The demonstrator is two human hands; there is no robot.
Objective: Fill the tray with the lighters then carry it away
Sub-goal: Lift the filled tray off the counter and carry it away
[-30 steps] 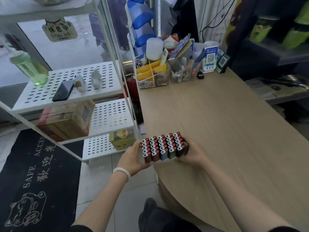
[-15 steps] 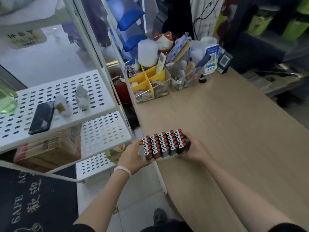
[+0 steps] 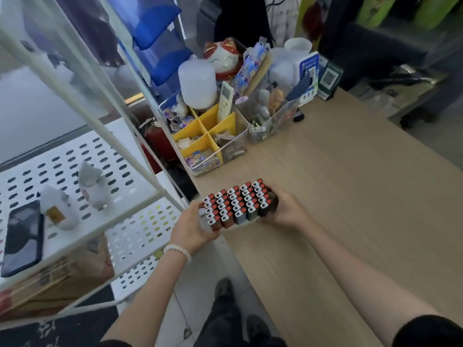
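Counter [image 3: 350, 196]: long wooden top, pale grain, running from near edge up to the far clutter; near-left corner rounded
Shelf rack [image 3: 105, 151]: white metal, perforated shelves, left of the counter; upper shelf carries a dark phone [image 3: 22, 236] lying flat and two small pale figurines [image 3: 92, 186]; a cardboard box [image 3: 57, 281] sits on the shelf below
Organiser [image 3: 210, 144]: clear box with yellow dividers at the counter's far-left end, small packets in the compartments, a white remote [image 3: 225, 101] standing in it
Second clear bin [image 3: 270, 121]: just right of the organiser, crammed with small items, too blurred to name
Lucky cat [image 3: 223, 58]: white and red, behind the organiser, beside a white cylinder [image 3: 198, 83]
QR stands [image 3: 323, 76]: blue-white and green, upright at the far end
Tray [image 3: 248, 222]: only a pale sliver of the near edge shows, held over the counter's left edge; raised or resting, cannot tell
Lighters [image 3: 238, 202]: packed upright in rows filling the tray, red caps and metal tops up, bodies dark, one bluish-grey
Left hand [image 3: 193, 227]: grips the tray's left end, thumb on the near-left lighters, fingers curled beneath; white bead bracelet on the wrist
Right hand [image 3: 285, 210]: wraps the tray's right end, fingers curled around the far side, thumb along the near edge
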